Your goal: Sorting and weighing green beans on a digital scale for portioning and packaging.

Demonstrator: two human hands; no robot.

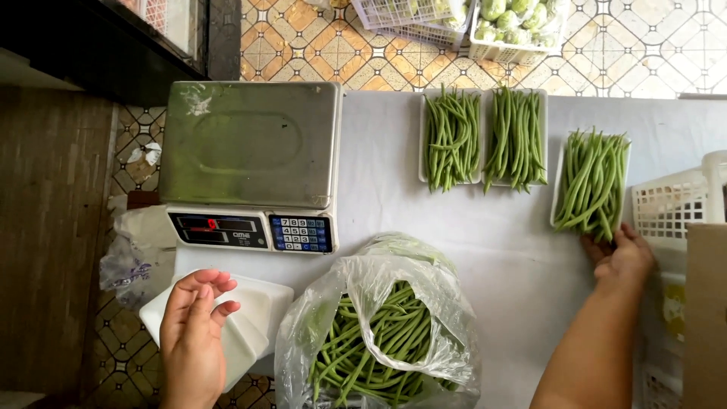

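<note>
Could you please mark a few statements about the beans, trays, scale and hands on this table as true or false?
1. Three trays of green beans lie on the table. True: left tray, middle tray, right tray.
2. The right hand touches the right tray. True.
3. A tray of beans sits on the scale. False: its platform is bare.
4. The left hand is inside the plastic bag. False: it rests on a stack of empty white trays.
5. The bag holds green beans. True.
</note>
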